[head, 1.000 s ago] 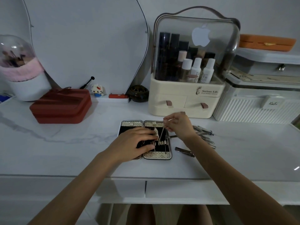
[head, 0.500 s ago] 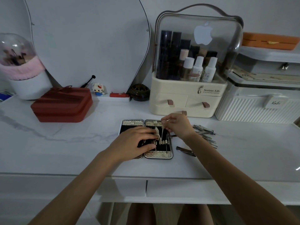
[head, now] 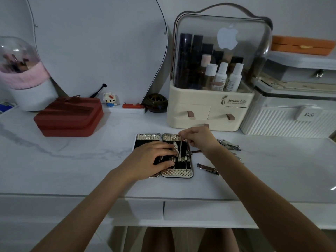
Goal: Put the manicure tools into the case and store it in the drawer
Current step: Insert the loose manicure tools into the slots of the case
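Right hand (head: 197, 140) pinching thin tool (head: 181, 146) at top, tip below in case (head: 177, 172); left hand (head: 151, 160) flat, bracing. Light, stiff, slippery, probably: best pinched high.

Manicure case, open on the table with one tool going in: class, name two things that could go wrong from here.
The right hand pinches a thin tool only at its top, so it may miss its loop in the case and slip. The clippers and other loose tools lie beside the right forearm, which might knock them away.
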